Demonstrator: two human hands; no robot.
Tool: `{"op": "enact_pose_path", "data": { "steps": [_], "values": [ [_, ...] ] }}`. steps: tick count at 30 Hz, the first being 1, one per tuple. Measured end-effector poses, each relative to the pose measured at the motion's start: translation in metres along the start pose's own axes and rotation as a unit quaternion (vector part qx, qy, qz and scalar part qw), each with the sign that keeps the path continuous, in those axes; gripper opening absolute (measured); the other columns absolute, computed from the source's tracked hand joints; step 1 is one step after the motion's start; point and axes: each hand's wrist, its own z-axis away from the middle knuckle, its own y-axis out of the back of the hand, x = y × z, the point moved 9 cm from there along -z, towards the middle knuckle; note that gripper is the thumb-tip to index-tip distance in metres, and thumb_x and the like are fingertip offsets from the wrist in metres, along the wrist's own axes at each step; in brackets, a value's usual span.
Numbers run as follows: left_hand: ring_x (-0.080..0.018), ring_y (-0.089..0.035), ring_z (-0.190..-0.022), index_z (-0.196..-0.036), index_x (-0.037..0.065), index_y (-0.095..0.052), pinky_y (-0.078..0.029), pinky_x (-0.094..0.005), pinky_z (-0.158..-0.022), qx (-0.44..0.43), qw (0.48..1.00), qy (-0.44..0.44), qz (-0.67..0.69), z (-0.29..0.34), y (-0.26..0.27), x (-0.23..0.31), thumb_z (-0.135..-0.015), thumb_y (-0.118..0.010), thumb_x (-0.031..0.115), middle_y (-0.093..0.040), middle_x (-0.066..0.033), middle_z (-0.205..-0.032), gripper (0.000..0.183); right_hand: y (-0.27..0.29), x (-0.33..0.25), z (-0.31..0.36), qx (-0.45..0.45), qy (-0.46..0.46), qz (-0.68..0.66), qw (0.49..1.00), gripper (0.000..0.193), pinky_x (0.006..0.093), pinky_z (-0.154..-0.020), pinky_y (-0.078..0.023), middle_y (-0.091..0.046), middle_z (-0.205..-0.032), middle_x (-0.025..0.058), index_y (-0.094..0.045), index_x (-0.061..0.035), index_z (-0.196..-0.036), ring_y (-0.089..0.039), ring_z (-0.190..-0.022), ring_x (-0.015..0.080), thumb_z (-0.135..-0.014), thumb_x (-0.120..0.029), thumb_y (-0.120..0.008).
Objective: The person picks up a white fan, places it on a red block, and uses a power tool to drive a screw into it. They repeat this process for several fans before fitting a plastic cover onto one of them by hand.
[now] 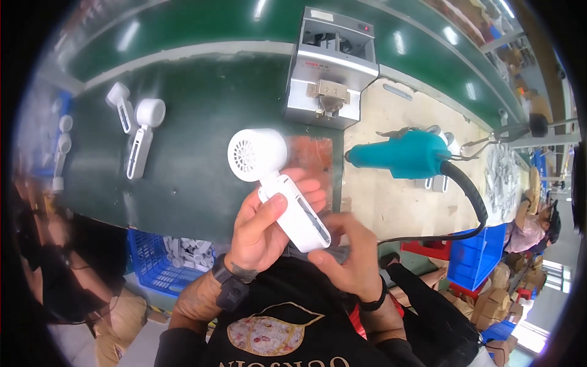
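Observation:
A white handheld fan [295,214] lies tilted across my left hand [257,229], its round grille toward the upper left. My left thumb presses on the handle just below the neck, with the fingers behind it. A long dark slot runs along the handle's side. At the handle's lower end, my right hand [354,260] curves round with thumb and fingers against it; its fingertips are partly hidden and slightly blurred. Beyond the fan stands a grey metal machine [333,70]. To the right, a teal electric screwdriver [400,154] hangs with a black cable.
Two more white fans [142,139] [122,107] lie on the green table [195,110] at left. A blue basket [153,269] of white parts sits below the front edge. Plastic-bagged parts [502,177] and a blue bin [477,257] are at right. Other people sit on both sides.

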Motion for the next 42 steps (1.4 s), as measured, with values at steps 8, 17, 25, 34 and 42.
{"op": "enact_pose_path", "data": {
  "steps": [8,17,25,34,42],
  "values": [
    [-0.0295,-0.06,-0.121,-0.144,0.001,-0.04,-0.046,-0.046,-0.11,0.015,1.0,-0.024,0.007,-0.002,0.006,-0.001,-0.1,-0.058,0.024,-0.059,-0.0161,-0.133,0.052,-0.017,-0.012,-0.009,0.005,0.08,-0.006,0.997,0.03,0.0396,-0.055,-0.044,-0.058,-0.072,0.015,-0.059,0.001,-0.093,-0.059,-0.061,0.0317,-0.089,-0.025,-0.075],
    [-0.0343,-0.056,-0.127,-0.148,-0.003,-0.034,-0.04,-0.0512,-0.114,0.013,0.999,-0.041,0.03,-0.003,0.01,-0.003,-0.1,-0.057,0.022,-0.054,-0.0216,-0.138,0.059,-0.014,-0.01,-0.009,0.031,0.106,-0.036,0.993,0.024,0.0388,-0.053,-0.042,-0.057,-0.07,0.0143,-0.059,0.002,-0.091,-0.056,-0.058,0.0296,-0.094,-0.02,-0.069],
    [-0.0336,-0.054,-0.129,-0.148,0.0,-0.034,-0.04,-0.0506,-0.114,-0.005,0.997,-0.071,0.043,-0.005,0.01,-0.002,-0.1,-0.058,0.021,-0.052,-0.0202,-0.141,0.058,-0.016,-0.003,-0.011,0.036,0.071,-0.101,0.992,0.023,0.0333,-0.053,-0.042,-0.056,-0.067,0.0113,-0.059,0.0006,-0.092,-0.055,-0.055,0.0217,-0.095,-0.021,-0.068],
    [-0.0318,-0.056,-0.127,-0.147,-0.003,-0.035,-0.042,-0.0489,-0.112,0.024,0.999,-0.042,-0.015,-0.007,0.007,0.003,-0.1,-0.06,0.023,-0.051,-0.0225,-0.142,0.059,-0.015,0.0,-0.015,0.012,0.043,-0.078,0.996,0.027,0.0326,-0.053,-0.042,-0.057,-0.07,0.0097,-0.062,-0.0011,-0.098,-0.054,-0.055,0.0188,-0.091,-0.025,-0.074],
    [-0.0324,-0.055,-0.128,-0.148,-0.007,-0.032,-0.043,-0.0461,-0.113,0.062,0.991,-0.089,-0.076,-0.009,0.008,0.037,-0.101,-0.058,0.024,-0.048,-0.025,-0.145,0.062,-0.003,-0.012,-0.018,0.026,0.059,0.001,0.998,0.044,0.0237,-0.056,-0.04,-0.057,-0.074,-0.001,-0.065,-0.0055,-0.106,-0.049,-0.061,0.0086,-0.076,-0.028,-0.087]
  ]
}}
